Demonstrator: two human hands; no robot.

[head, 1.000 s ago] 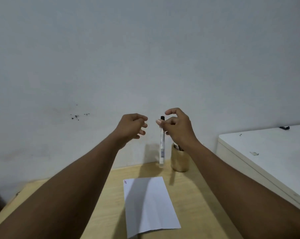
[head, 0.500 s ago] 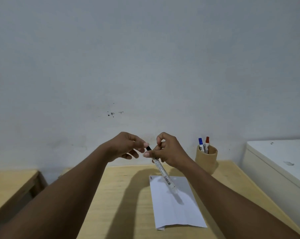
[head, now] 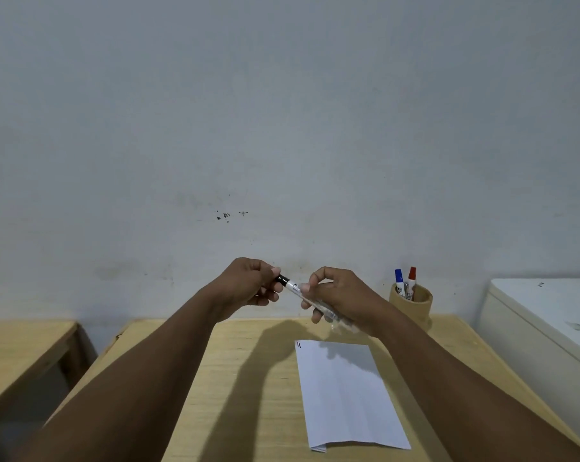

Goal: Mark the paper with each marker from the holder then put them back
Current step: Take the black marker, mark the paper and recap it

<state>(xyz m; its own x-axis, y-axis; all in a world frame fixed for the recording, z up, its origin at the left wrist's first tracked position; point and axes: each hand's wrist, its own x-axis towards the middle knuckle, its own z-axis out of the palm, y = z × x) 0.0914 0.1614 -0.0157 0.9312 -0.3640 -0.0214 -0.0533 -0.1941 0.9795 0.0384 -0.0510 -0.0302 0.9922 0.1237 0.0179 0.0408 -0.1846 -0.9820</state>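
Observation:
A white marker with a black cap (head: 293, 285) is held in the air above the wooden table (head: 248, 378). My right hand (head: 340, 300) grips its white barrel. My left hand (head: 252, 283) pinches the black cap end. A white sheet of paper (head: 346, 395) lies on the table below my right hand, with small marks at its top left corner. A round tan holder (head: 411, 306) stands at the back right by the wall, with a blue-capped marker (head: 399, 281) and a red-capped marker (head: 411, 278) upright in it.
A white cabinet top (head: 548, 315) sits to the right of the table. A second wooden table (head: 18, 345) stands to the left across a gap. A plain grey wall (head: 282, 128) rises right behind the table.
The marker has tilted from upright to slanted and come down toward the table. My left hand closed in and took the cap end. The view shifted, revealing the holder's two markers.

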